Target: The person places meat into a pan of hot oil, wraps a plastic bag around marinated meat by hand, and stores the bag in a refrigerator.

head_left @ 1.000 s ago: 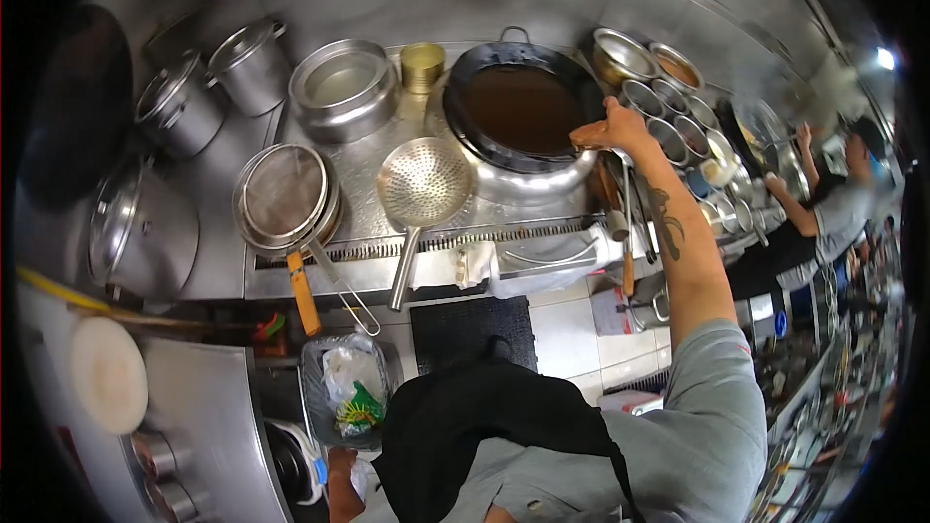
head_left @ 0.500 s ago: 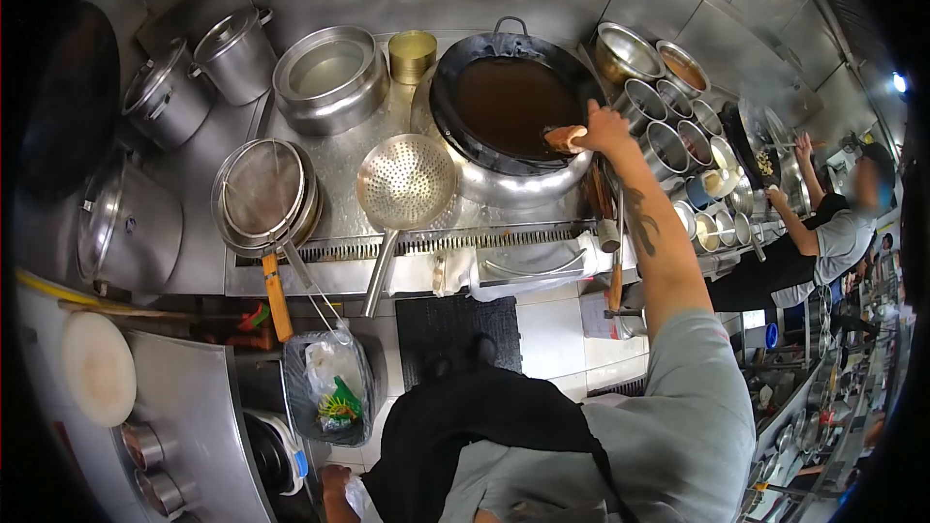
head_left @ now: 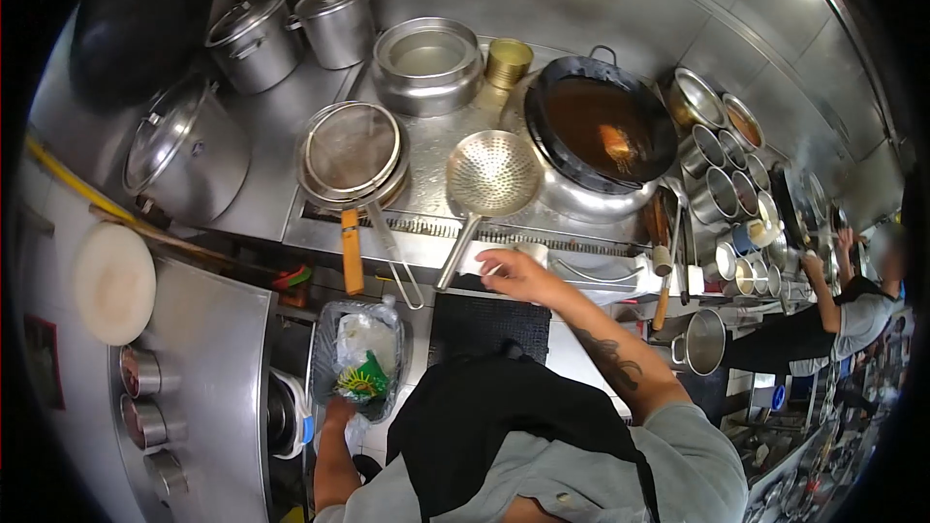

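Just apart — skimmer handle, right hand

On the grey counter, toward the back edge, the wok is black, the liquid brown, the tin gold; toward the front edge, the silver skimmer has a dotted pattern.

Dull metal skimmer, glossy brown liquid

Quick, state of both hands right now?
Left hand: at the bin; grip cannot be told.
Right hand: open, nothing visible in it, near the perforated ladle's handle.
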`<act>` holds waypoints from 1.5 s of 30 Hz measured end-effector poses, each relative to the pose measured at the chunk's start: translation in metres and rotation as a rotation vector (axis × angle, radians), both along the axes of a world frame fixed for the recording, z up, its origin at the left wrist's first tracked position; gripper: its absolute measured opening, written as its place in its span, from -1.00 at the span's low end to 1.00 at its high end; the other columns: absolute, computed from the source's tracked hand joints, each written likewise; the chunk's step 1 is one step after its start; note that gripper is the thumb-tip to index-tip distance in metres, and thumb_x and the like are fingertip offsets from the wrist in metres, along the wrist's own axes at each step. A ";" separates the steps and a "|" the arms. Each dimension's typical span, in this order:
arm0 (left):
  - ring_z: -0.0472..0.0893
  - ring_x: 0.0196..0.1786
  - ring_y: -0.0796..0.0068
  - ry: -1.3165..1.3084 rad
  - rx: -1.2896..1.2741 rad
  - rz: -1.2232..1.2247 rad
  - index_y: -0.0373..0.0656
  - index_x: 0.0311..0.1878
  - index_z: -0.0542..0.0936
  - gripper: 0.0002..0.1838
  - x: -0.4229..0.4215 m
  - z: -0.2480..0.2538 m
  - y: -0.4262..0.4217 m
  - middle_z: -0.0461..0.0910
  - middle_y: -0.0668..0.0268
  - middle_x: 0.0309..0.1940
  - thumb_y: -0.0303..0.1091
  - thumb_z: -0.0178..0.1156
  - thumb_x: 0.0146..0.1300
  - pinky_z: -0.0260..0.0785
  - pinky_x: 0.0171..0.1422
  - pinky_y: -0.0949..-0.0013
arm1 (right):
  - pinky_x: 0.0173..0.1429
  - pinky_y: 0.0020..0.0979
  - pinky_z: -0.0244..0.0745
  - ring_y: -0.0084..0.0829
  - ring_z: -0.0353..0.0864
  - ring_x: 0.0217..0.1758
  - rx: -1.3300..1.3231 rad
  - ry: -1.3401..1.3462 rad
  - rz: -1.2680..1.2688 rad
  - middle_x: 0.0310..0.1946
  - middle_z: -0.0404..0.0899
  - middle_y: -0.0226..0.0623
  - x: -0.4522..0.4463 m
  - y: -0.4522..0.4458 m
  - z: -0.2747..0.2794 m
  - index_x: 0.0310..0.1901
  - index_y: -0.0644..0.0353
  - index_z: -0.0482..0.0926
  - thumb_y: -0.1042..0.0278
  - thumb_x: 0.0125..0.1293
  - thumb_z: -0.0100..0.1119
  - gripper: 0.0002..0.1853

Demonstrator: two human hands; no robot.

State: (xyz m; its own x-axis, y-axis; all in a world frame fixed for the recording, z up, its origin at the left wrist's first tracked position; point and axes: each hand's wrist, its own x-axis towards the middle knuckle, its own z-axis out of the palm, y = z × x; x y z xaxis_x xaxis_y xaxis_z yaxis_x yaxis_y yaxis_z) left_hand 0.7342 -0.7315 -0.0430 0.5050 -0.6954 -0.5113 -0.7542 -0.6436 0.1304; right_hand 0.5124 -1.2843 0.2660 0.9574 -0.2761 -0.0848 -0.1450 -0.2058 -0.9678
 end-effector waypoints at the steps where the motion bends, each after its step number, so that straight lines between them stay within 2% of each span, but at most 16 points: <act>1: 0.64 -0.16 -0.05 0.041 -0.047 0.133 -0.22 -0.35 0.66 -0.72 0.006 -0.002 -0.001 0.64 -0.05 -0.32 -0.21 0.20 -0.05 0.48 0.00 0.10 | -0.20 -0.55 0.49 -0.59 0.54 -0.20 0.164 0.055 -0.052 -0.20 0.53 -0.37 0.020 0.017 -0.008 0.17 0.20 0.43 0.33 0.31 0.23 -0.58; 3: 0.61 -0.06 -0.09 0.100 -0.131 0.355 -0.28 -0.22 0.64 -0.60 0.015 0.011 -0.012 0.64 -0.10 -0.23 -0.20 0.28 -0.11 0.45 0.11 0.15 | -0.23 -0.55 0.50 -0.57 0.53 -0.24 0.424 0.145 -0.140 -0.23 0.51 -0.37 0.057 0.042 -0.024 0.19 0.26 0.39 0.21 0.35 0.19 -0.53; 6: 0.61 -0.05 -0.09 0.169 -0.140 0.546 -0.28 -0.24 0.64 -0.59 0.020 0.041 -0.026 0.63 -0.12 -0.21 -0.17 0.31 -0.13 0.45 0.11 0.15 | -0.22 -0.54 0.49 -0.57 0.52 -0.26 0.404 0.268 -0.215 -0.27 0.51 -0.37 0.098 0.069 -0.057 0.21 0.29 0.36 0.19 0.34 0.19 -0.49; 10: 0.61 -0.08 -0.08 0.059 -0.196 0.336 -0.24 -0.22 0.66 -0.62 0.017 0.066 -0.021 0.64 -0.06 -0.20 -0.12 0.24 0.01 0.45 0.06 0.06 | -0.23 -0.43 0.52 -0.41 0.62 -0.25 0.950 0.434 -0.108 -0.33 0.56 -0.28 0.124 0.083 -0.041 0.05 0.24 0.43 0.17 0.33 0.19 -0.62; 11: 0.61 -0.09 -0.07 0.041 -0.163 0.314 -0.23 -0.22 0.66 -0.62 0.018 0.072 -0.021 0.64 -0.05 -0.19 -0.10 0.22 0.03 0.45 0.05 0.05 | -0.37 -0.45 0.52 -0.38 0.66 -0.36 1.051 0.415 -0.094 -0.41 0.58 -0.29 0.130 0.085 -0.034 -0.06 0.17 0.44 0.18 0.32 0.21 -0.71; 14: 0.62 -0.09 -0.04 0.006 -0.113 0.164 -0.19 -0.25 0.68 -0.60 0.018 0.063 -0.004 0.64 -0.02 -0.16 -0.02 0.19 0.10 0.46 0.01 0.01 | -0.59 -0.54 0.35 -0.52 0.53 -0.61 0.981 0.284 -0.054 -0.56 0.49 -0.43 0.145 0.078 -0.038 -0.14 0.12 0.45 0.19 0.32 0.22 -0.76; 17: 0.64 -0.14 0.01 -0.049 -0.039 0.103 -0.17 -0.33 0.69 -0.58 0.024 0.032 0.018 0.65 0.01 -0.24 0.04 0.15 0.10 0.48 -0.05 0.03 | -0.70 -0.57 0.02 -0.69 0.15 -0.75 0.962 0.115 -0.195 -0.66 0.26 -0.57 0.136 0.072 0.013 -0.20 0.07 0.46 0.26 0.36 0.16 -0.88; 20: 0.66 -0.21 0.02 0.001 0.086 -0.114 -0.13 -0.33 0.70 -0.64 0.030 -0.009 0.022 0.67 0.07 -0.32 -0.04 0.13 0.07 0.49 -0.08 0.02 | -0.71 -0.57 0.03 -0.70 0.16 -0.74 0.926 0.060 -0.164 -0.65 0.26 -0.55 0.100 0.045 0.043 -0.06 0.12 0.49 0.27 0.43 0.08 -0.84; 21: 0.66 -0.23 0.02 -0.048 0.103 -0.318 -0.11 -0.32 0.71 -0.66 0.030 -0.013 0.025 0.67 0.09 -0.35 -0.07 0.12 0.06 0.49 -0.09 0.02 | -0.69 -0.59 0.04 -0.72 0.17 -0.74 0.847 0.051 -0.171 -0.64 0.29 -0.55 0.078 0.039 0.060 -0.08 0.12 0.49 0.25 0.40 0.12 -0.82; 25: 0.66 -0.18 0.05 0.143 0.183 -0.008 -0.10 -0.30 0.71 -0.66 0.036 -0.024 0.008 0.67 0.10 -0.29 -0.08 0.10 0.08 0.49 -0.07 0.04 | -0.62 -0.65 0.25 -0.71 0.29 -0.64 0.234 -0.018 -0.366 -0.50 0.43 -0.52 -0.027 0.001 0.102 0.15 0.04 0.53 0.07 0.43 0.06 -0.63; 27: 0.66 -0.16 0.06 0.160 0.197 -0.002 -0.10 -0.29 0.70 -0.66 0.041 -0.027 -0.003 0.67 0.10 -0.26 -0.08 0.08 0.09 0.49 -0.05 0.05 | -0.49 -0.65 0.39 -0.74 0.42 -0.48 -0.120 0.197 -0.563 -0.52 0.44 -0.50 -0.091 -0.007 0.158 0.15 0.01 0.56 0.06 0.43 0.06 -0.64; 29: 0.66 -0.13 0.07 0.177 0.208 -0.016 -0.10 -0.28 0.70 -0.66 0.046 -0.028 -0.013 0.67 0.10 -0.24 -0.09 0.07 0.10 0.49 -0.04 0.05 | -0.27 -0.42 0.51 -0.58 0.53 -0.37 -0.707 0.041 -0.593 -0.43 0.60 -0.40 -0.159 -0.034 0.161 0.13 0.12 0.57 0.11 0.45 0.04 -0.64; 32: 0.66 -0.09 0.09 0.177 0.227 -0.096 -0.09 -0.26 0.70 -0.66 0.056 -0.029 -0.031 0.66 0.11 -0.19 -0.10 0.05 0.12 0.49 -0.02 0.07 | -0.19 -0.25 0.49 -0.18 0.62 -0.33 -0.949 0.482 -0.700 -0.35 0.65 -0.03 -0.211 -0.011 0.246 0.03 0.25 0.58 0.19 0.39 0.08 -0.67; 34: 0.66 -0.07 0.10 0.160 0.236 -0.193 -0.08 -0.25 0.70 -0.66 0.064 -0.031 -0.050 0.66 0.11 -0.16 -0.11 0.04 0.13 0.49 -0.01 0.07 | -0.10 -0.15 0.48 0.01 0.61 -0.21 -1.022 0.566 -0.735 -0.36 0.62 0.04 -0.235 -0.010 0.263 -0.02 0.22 0.60 0.23 0.32 0.07 -0.69; 37: 0.66 -0.06 0.11 0.222 0.208 -0.033 -0.08 -0.25 0.70 -0.64 0.077 -0.026 -0.068 0.66 0.11 -0.16 -0.07 0.04 0.13 0.49 0.00 0.10 | -0.08 -0.10 0.49 -0.01 0.63 -0.18 -1.082 0.783 -0.714 -0.35 0.63 0.02 -0.257 -0.017 0.268 -0.07 0.21 0.62 0.22 0.31 0.08 -0.71; 45: 0.65 -0.05 0.14 0.107 0.166 -0.370 -0.04 -0.26 0.70 -0.62 0.091 0.018 -0.093 0.67 0.14 -0.18 0.00 0.07 0.09 0.48 0.02 0.21 | -0.14 -0.06 0.53 -0.01 0.63 -0.26 -1.274 0.976 -0.558 -0.43 0.63 -0.02 -0.264 -0.055 0.236 -0.26 0.19 0.64 0.22 0.25 0.15 -0.78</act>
